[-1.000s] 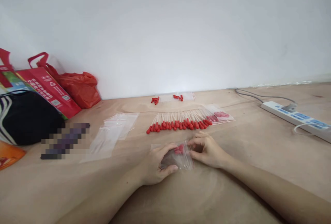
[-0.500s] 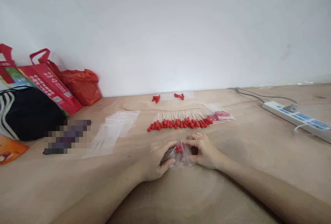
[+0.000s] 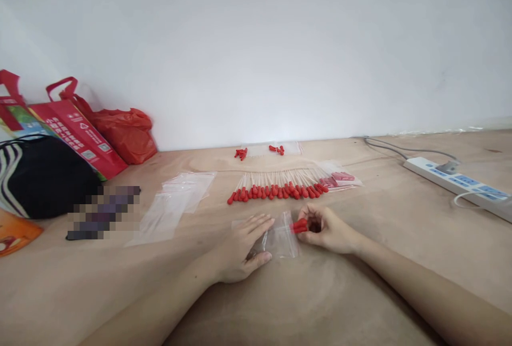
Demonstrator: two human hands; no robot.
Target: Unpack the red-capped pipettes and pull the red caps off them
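Left hand [image 3: 244,247]: centre of the frame, below the row; thumb and fingers spread wide apart, resting on the clear bag.

Clear bag [image 3: 280,242]: lower centre, flat on the table, between the hands. Thin film; judged very light, limp, slippery and quick to crease. Best held by its side edges, near the right end.

Right hand [image 3: 328,231]: right of centre; thumb and fingers closed on the red tips.

Red tips [image 3: 299,226]: at the bag's right edge, pointing left; whether any end lies inside cannot be told. Judged light, perhaps slightly soft; a pinch from behind, as a bunch, should suit. Sticks on these, if any, are hidden.

Row [image 3: 276,190]: centre, red-headed pale sticks fanned side by side, heads toward the viewer. Sticks look thin and stiff, likely easy to snap.

Filled bags [image 3: 338,178]: just beside the row's right end, red showing through.

Flat bags [image 3: 172,204]: left of centre, overlapping.

Table [image 3: 400,271]: pale brown, wood-like.

Wall [image 3: 256,53]: plain, pale, across the upper frame.

Power strip [image 3: 460,178]: right side, plug inserted.

Red bag [image 3: 128,135], black bag [image 3: 48,180]: left side.
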